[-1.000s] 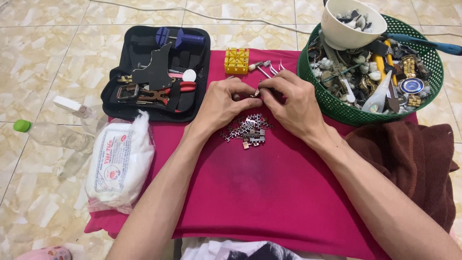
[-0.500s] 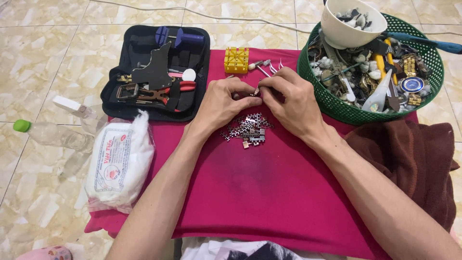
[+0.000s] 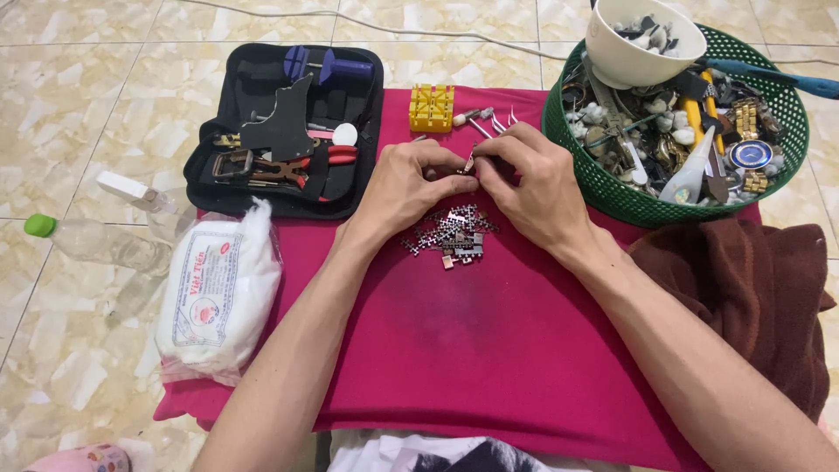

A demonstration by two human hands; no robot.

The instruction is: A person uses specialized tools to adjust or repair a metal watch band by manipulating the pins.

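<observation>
My left hand (image 3: pixel 411 183) and right hand (image 3: pixel 529 179) are closed fingertip to fingertip over the red cloth (image 3: pixel 489 350), pinching one small metal watch-band piece (image 3: pixel 469 163) between them; it is so small that I think it is a link with a pin, but I can't be sure. Compared with a second ago almost nothing has moved: both hands sit in the same spot, the grip a touch tighter at most. So the fiddly work on this one piece is still going on. The pile of loose links (image 3: pixel 450 234) lies on the cloth just below my hands, untouched. The yellow band holder (image 3: pixel 432 107) stands just beyond my fingers, the black tool case (image 3: pixel 288 131) to the left, the green basket (image 3: pixel 786 114) of watch parts to the right.
</observation>
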